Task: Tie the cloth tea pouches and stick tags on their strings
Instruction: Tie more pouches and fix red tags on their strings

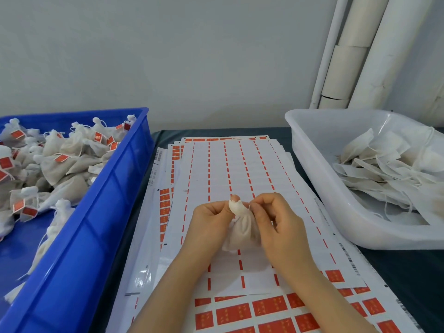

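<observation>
The small cream cloth tea pouch (243,230) sits between my two hands, held just above the white sheets of red tag stickers (240,164) on the dark table (413,272). Its long axis runs away from me, full belly nearest, gathered neck at the far end. My left hand (211,219) pinches that neck. My right hand (283,227), fingers curled, seems to pinch the thin string just right of it, so I judge the tightening pull goes rightward.

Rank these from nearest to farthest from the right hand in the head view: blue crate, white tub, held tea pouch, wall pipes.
1. tea pouch: pinched by the right hand itself, centre.
2. white tub: just to the right.
3. blue crate: farther off, on the left.
4. wall pipes: far back, upper right.
</observation>
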Demonstrator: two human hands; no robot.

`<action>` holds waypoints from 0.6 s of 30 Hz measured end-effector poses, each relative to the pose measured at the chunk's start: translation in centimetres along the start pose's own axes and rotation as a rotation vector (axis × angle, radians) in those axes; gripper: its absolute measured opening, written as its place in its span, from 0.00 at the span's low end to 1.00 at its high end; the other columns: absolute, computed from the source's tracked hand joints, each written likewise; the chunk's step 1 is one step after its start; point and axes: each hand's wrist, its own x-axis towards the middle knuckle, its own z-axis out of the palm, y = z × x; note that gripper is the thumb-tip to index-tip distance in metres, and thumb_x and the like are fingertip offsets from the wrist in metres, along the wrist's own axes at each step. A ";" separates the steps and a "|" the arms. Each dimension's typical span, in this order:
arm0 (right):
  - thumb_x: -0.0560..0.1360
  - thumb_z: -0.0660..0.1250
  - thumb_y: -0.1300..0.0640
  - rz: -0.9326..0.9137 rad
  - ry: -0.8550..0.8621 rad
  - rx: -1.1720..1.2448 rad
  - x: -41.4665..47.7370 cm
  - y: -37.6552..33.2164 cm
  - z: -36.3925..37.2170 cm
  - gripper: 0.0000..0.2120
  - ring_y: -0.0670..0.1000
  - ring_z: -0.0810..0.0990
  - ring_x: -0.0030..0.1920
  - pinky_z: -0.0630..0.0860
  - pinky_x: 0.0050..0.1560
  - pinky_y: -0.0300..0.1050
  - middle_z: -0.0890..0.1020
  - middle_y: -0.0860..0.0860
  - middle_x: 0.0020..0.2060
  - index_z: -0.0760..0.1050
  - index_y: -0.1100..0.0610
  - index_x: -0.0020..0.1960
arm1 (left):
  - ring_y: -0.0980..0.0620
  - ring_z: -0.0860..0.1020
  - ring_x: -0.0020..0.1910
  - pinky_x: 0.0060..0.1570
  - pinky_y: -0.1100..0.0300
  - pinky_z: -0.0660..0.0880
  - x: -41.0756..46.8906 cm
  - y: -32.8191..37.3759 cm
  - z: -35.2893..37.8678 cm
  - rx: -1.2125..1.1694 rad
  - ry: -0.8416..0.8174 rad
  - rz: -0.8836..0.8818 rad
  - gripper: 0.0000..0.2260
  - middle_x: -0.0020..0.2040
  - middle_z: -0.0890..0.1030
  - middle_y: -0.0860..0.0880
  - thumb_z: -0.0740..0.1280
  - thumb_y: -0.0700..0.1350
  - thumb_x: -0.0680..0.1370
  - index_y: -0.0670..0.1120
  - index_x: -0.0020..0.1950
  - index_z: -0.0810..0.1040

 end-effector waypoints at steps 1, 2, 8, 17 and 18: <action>0.71 0.60 0.45 -0.011 -0.005 -0.018 0.0 0.1 0.0 0.02 0.33 0.77 0.43 0.72 0.37 0.24 0.77 0.35 0.37 0.68 0.40 0.44 | 0.58 0.80 0.33 0.33 0.70 0.75 0.0 -0.1 -0.1 0.018 -0.017 0.012 0.16 0.33 0.83 0.52 0.61 0.65 0.65 0.58 0.32 0.84; 0.71 0.60 0.45 -0.023 -0.010 -0.028 0.0 0.1 -0.1 0.02 0.33 0.76 0.43 0.71 0.36 0.24 0.76 0.35 0.37 0.68 0.39 0.44 | 0.59 0.79 0.31 0.33 0.71 0.74 0.0 0.0 -0.1 0.029 -0.035 0.027 0.16 0.32 0.83 0.51 0.62 0.65 0.64 0.58 0.32 0.84; 0.73 0.62 0.52 -0.096 -0.025 -0.033 0.0 0.4 -0.5 0.03 0.31 0.76 0.44 0.70 0.42 0.22 0.76 0.34 0.36 0.72 0.44 0.45 | 0.61 0.82 0.46 0.42 0.75 0.74 -0.1 0.2 -0.3 -0.051 -0.173 0.116 0.04 0.44 0.85 0.58 0.71 0.50 0.69 0.56 0.37 0.86; 0.72 0.59 0.48 -0.058 -0.006 -0.040 0.2 0.8 -0.4 0.04 0.32 0.75 0.47 0.69 0.44 0.22 0.76 0.34 0.39 0.71 0.43 0.47 | 0.59 0.81 0.45 0.41 0.68 0.78 0.1 0.2 0.0 -0.004 -0.092 0.020 0.08 0.44 0.84 0.57 0.69 0.46 0.76 0.54 0.38 0.85; 0.72 0.59 0.47 -0.043 -0.020 -0.040 0.2 0.7 -0.4 0.04 0.32 0.75 0.47 0.70 0.44 0.22 0.76 0.35 0.39 0.69 0.41 0.47 | 0.57 0.82 0.45 0.41 0.67 0.78 0.0 0.2 0.1 0.002 -0.084 0.006 0.09 0.43 0.84 0.56 0.67 0.46 0.77 0.54 0.39 0.84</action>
